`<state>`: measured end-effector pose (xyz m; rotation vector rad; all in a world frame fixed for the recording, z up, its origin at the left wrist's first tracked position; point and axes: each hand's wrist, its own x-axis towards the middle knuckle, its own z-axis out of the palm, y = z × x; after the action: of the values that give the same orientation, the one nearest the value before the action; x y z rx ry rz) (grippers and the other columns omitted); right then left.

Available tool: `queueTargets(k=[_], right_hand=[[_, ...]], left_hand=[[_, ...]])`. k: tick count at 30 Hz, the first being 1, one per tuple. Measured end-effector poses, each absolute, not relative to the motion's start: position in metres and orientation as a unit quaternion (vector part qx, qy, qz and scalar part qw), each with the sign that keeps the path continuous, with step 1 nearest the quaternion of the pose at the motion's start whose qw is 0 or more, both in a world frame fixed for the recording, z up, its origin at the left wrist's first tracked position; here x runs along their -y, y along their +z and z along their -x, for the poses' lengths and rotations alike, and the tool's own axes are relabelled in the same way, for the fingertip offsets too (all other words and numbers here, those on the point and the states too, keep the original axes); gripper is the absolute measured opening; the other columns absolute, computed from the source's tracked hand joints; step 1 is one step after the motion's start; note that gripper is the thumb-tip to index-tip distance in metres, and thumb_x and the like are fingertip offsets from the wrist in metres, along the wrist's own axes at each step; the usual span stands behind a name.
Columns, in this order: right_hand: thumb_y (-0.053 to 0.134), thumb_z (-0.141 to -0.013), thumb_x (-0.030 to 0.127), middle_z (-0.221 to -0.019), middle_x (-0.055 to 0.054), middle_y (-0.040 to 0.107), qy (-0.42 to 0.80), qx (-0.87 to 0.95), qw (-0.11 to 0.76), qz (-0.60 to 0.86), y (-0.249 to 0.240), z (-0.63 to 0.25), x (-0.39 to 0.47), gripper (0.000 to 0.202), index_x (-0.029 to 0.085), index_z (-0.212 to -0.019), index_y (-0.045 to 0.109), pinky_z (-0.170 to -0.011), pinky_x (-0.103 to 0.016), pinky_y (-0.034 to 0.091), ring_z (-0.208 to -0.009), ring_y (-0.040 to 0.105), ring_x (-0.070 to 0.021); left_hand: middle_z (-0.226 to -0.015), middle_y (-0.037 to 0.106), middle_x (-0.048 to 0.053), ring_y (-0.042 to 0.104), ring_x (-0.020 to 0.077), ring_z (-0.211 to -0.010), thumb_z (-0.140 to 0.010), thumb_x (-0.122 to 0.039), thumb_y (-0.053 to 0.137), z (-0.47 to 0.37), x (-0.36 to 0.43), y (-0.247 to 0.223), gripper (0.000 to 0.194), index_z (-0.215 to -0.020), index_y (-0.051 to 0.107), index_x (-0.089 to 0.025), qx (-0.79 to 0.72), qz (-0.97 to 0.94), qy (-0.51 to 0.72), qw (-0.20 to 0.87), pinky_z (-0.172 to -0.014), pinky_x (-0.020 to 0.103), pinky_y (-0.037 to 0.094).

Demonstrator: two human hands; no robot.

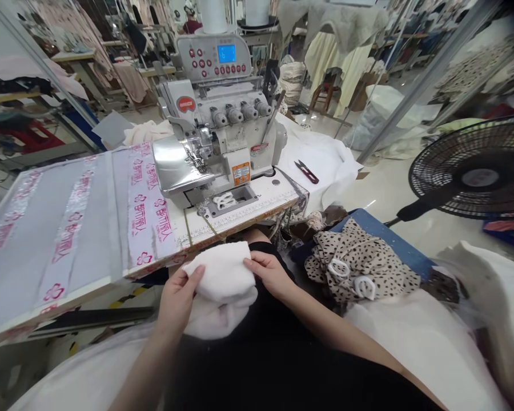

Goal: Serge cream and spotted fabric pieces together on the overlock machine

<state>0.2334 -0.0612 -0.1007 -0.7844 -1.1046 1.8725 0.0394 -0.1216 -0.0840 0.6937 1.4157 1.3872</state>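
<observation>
Table (192, 228): beyond my lap, sewing machine (223, 137) on it.
White cloth (223, 271): over my lap, near the table edge; best held evenly taut, edges matched.
Left fingers (196, 278): pinching its left edge.
Right fingers (257, 262): pinching its right corner.

Held cloth (223, 271) plain white; sewing machine (240, 134) off-white, with round red badge (185, 104), blue display (227, 53) and orange label (241, 173); metal cover plate (175, 165) silver; tabletop (268, 197) white with dark ruler markings beside the machine, grey at left, crossed there by tape (73, 220) printed with magenta flowers and characters; snips (312, 176) dark red at the handle, black at the blades; bundled fabric (374, 257) beige with black spots; buckle-like rings (332, 266) on it white; flat panel (389, 235) beneath it blue; fan (432, 195) black, hub (480, 177) grey.
</observation>
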Motion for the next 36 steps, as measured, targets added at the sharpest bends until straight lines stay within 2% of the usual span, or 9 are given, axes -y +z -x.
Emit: queueTargets(k=[5, 17, 20, 22, 26, 29, 31, 33, 36], right_hand=[[0.069, -0.069, 0.038, -0.075, 0.000, 0.062, 0.712, 0.464, 0.435, 0.299, -0.100, -0.236, 0.058, 0.022, 0.018, -0.079, 0.069, -0.072, -0.025, 0.041, -0.074, 0.053, -0.0131], [0.065, -0.075, 0.035, -0.084, -0.002, 0.062, 0.670, 0.508, 0.449, 0.302, -0.102, -0.244, 0.054, 0.019, 0.019, -0.085, 0.065, -0.075, -0.027, 0.043, -0.078, 0.056, -0.0143], [0.069, -0.072, 0.033, -0.110, -0.006, 0.056, 0.622, 0.573, 0.462, 0.269, -0.090, -0.245, 0.051, 0.046, 0.023, -0.113, 0.053, -0.085, -0.029, 0.042, -0.096, 0.053, -0.0172], [0.073, -0.067, 0.033, -0.117, -0.007, 0.052, 0.578, 0.655, 0.414, 0.254, -0.075, -0.248, 0.050, 0.062, 0.022, -0.122, 0.046, -0.087, -0.029, 0.041, -0.101, 0.051, -0.0187], [0.061, -0.077, 0.035, -0.080, -0.003, 0.060, 0.506, 0.737, 0.304, 0.328, -0.050, -0.273, 0.049, 0.024, 0.015, -0.091, 0.063, -0.065, -0.024, 0.042, -0.072, 0.054, -0.0140], [0.059, -0.078, 0.040, -0.067, -0.001, 0.057, 0.516, 0.652, 0.329, 0.447, -0.050, -0.312, 0.054, 0.025, 0.016, -0.078, 0.061, -0.051, -0.022, 0.038, -0.058, 0.049, -0.0116], [0.062, -0.074, 0.044, -0.062, -0.001, 0.054, 0.561, 0.557, 0.347, 0.505, -0.059, -0.339, 0.060, 0.028, 0.016, -0.076, 0.058, -0.044, -0.021, 0.035, -0.050, 0.047, -0.0108], [0.066, -0.070, 0.046, -0.060, -0.002, 0.054, 0.598, 0.460, 0.369, 0.543, -0.070, -0.359, 0.067, 0.031, 0.017, -0.076, 0.056, -0.040, -0.022, 0.034, -0.044, 0.045, -0.0104], [0.070, -0.065, 0.044, -0.060, -0.005, 0.057, 0.611, 0.366, 0.411, 0.569, -0.081, -0.376, 0.076, 0.030, 0.019, -0.075, 0.057, -0.038, -0.024, 0.036, -0.042, 0.048, -0.0114]], left_hand=[[-0.097, 0.064, 0.003, 0.055, 0.0135, -0.091, -0.066, -0.036, 0.073, -0.038, 0.123, -0.081, 0.035, -0.094, 0.065, -0.017, -0.586, -0.293, 0.591, 0.471, -0.082, 0.020, 0.044], [-0.092, 0.063, 0.005, 0.056, 0.0155, -0.080, -0.076, -0.044, 0.061, -0.033, 0.124, -0.083, 0.040, -0.105, 0.062, -0.016, -0.609, -0.321, 0.577, 0.440, -0.070, 0.023, 0.046], [-0.081, 0.063, 0.003, 0.055, 0.0138, -0.072, -0.081, -0.041, 0.055, -0.049, 0.118, -0.062, 0.032, -0.099, 0.064, -0.016, -0.629, -0.462, 0.497, 0.380, -0.065, 0.021, 0.043], [-0.082, 0.064, 0.003, 0.056, 0.0142, -0.074, -0.083, -0.037, 0.052, -0.064, 0.111, -0.043, 0.027, -0.095, 0.066, -0.017, -0.598, -0.571, 0.440, 0.349, -0.068, 0.022, 0.043], [-0.092, 0.065, 0.004, 0.058, 0.0165, -0.083, -0.086, -0.037, 0.045, -0.074, 0.098, -0.030, 0.029, -0.097, 0.065, -0.020, -0.554, -0.655, 0.402, 0.321, -0.077, 0.025, 0.043], [-0.092, 0.064, 0.005, 0.058, 0.0193, -0.085, -0.084, -0.042, 0.045, -0.062, 0.095, -0.064, 0.032, -0.098, 0.064, -0.020, -0.609, -0.627, 0.322, 0.364, -0.077, 0.027, 0.043], [-0.098, 0.063, 0.009, 0.057, 0.0238, -0.091, -0.077, -0.042, 0.055, -0.056, 0.095, -0.101, 0.034, -0.100, 0.064, -0.018, -0.628, -0.618, 0.267, 0.389, -0.082, 0.031, 0.042], [-0.112, 0.057, 0.014, 0.052, 0.0299, -0.103, -0.067, -0.039, 0.064, -0.056, 0.094, -0.136, 0.050, -0.110, 0.059, -0.014, -0.643, -0.613, 0.226, 0.400, -0.090, 0.037, 0.038], [-0.127, 0.045, 0.020, 0.042, 0.0347, -0.116, -0.064, -0.034, 0.066, -0.068, 0.090, -0.172, 0.067, -0.123, 0.048, -0.010, -0.659, -0.605, 0.185, 0.407, -0.097, 0.041, 0.031]])
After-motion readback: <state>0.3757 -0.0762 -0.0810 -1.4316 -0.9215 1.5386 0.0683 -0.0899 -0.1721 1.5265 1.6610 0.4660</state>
